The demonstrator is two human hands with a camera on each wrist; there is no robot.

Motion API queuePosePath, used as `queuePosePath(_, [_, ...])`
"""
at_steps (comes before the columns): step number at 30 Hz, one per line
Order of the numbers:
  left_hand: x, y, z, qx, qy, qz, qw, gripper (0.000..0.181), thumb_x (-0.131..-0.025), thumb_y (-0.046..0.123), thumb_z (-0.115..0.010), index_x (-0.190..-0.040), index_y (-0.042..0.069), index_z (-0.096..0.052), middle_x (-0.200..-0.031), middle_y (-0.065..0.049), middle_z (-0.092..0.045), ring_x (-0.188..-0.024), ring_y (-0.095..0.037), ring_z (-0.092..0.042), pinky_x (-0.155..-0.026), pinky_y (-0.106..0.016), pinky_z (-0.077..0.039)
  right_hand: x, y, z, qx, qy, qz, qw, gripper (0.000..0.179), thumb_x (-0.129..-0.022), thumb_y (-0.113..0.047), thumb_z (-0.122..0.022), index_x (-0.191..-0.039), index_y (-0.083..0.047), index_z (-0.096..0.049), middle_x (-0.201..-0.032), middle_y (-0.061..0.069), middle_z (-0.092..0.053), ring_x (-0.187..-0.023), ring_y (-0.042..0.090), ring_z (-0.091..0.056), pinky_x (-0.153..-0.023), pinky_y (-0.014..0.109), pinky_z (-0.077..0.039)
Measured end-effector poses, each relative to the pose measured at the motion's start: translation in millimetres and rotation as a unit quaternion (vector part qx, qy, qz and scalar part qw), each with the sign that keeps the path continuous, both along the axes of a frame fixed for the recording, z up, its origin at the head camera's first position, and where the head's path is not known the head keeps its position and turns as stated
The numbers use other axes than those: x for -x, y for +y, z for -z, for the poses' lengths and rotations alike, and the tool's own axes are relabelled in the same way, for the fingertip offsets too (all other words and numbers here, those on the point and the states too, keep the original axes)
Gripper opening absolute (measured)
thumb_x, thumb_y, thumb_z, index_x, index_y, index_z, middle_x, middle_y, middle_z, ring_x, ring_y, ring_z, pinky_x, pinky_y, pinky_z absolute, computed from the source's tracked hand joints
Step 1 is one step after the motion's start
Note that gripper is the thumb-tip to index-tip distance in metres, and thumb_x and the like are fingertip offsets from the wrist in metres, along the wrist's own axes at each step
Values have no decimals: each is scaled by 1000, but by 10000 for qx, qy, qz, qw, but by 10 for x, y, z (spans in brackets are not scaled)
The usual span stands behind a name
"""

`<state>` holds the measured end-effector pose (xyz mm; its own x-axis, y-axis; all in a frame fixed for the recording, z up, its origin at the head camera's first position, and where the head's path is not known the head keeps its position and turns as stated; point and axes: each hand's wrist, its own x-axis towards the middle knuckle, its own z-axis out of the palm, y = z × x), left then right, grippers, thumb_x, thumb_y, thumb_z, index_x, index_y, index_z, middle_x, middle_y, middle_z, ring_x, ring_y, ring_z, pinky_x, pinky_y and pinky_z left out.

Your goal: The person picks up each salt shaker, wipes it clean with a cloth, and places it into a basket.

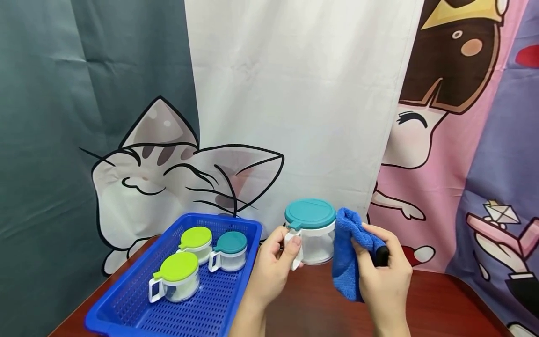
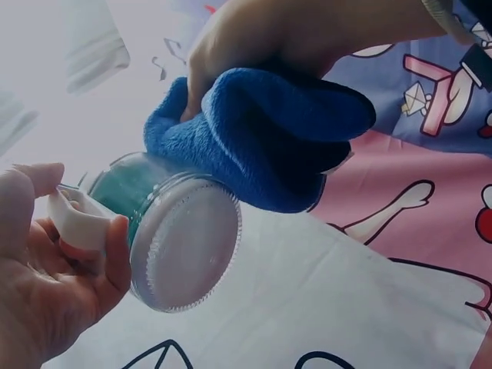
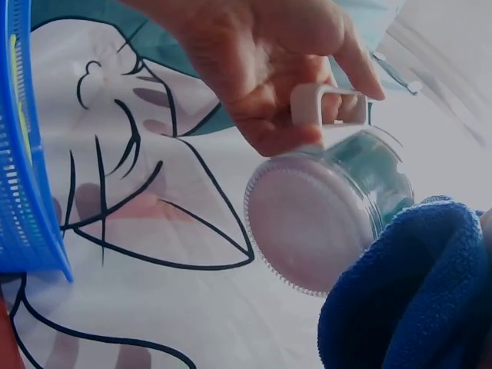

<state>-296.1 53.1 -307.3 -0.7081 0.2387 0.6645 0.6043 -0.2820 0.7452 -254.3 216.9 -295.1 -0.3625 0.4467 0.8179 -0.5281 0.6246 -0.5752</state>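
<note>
My left hand (image 1: 273, 262) grips the white handle of a clear seasoning jar (image 1: 316, 245) with a teal lid, raised above the table. Its ribbed round base faces the camera in the left wrist view. My right hand (image 1: 385, 276) holds a folded blue towel (image 1: 347, 267) against the jar's right side; in the left wrist view the towel (image 2: 261, 138) overlaps the jar's upper side (image 2: 184, 238). A small black rounded thing (image 1: 382, 256) shows by the right fingers. The right wrist view has the left hand's fingers (image 3: 265, 127) curled at the handle.
A blue plastic basket (image 1: 113, 299) stands on the brown table (image 1: 311, 304) to the left. Inside are two jars with green lids (image 1: 178, 267) and a smaller one with a teal lid (image 1: 231, 242). A cartoon-printed curtain (image 1: 294, 93) hangs close behind.
</note>
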Motion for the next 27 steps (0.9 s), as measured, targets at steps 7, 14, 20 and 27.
queuePosePath(7, [-14, 25, -37, -25, 163, -859, 9962, 15, -96, 9, -48, -83, 2, -50, -96, -9, -40, -82, -19, -47, -53, -31, -51, -8, 14, -8, 394, -332, -82, 9986, 31, -77, 1, -73, -107, -5, -67, -91, -9, -63, -80, 4, -60, -70, 12, -45])
queuePosePath(14, [-12, 73, -29, -221, 297, -1509, 9879, 15, -94, 12, -54, -83, 1, -53, -102, -9, -49, -90, -22, -50, -55, -30, -53, -4, -2, -17, 521, -447, -47, 9976, 30, -77, -2, -73, -107, -6, -68, -93, -8, -64, -82, 6, -60, -70, 12, -45])
queuePosePath(20, [24, 44, -25, -607, 31, -1659, 9843, 15, -92, 12, -56, -89, -2, -58, -99, -10, -55, -81, -22, -55, -53, -32, -53, 4, 34, -29, 589, -405, -57, 9974, 30, -78, -2, -72, -107, -6, -67, -94, -9, -63, -82, 6, -60, -70, 13, -45])
queuePosePath(27, [61, 1, -18, -837, -421, -1163, 9888, 19, -96, 10, -49, -101, -6, -56, -94, -17, -55, -76, -20, -56, -55, -34, -53, 35, 135, -24, 573, -211, -391, 9974, 30, -78, 3, -70, -108, 0, -66, -92, -7, -65, -79, 7, -61, -68, 13, -46])
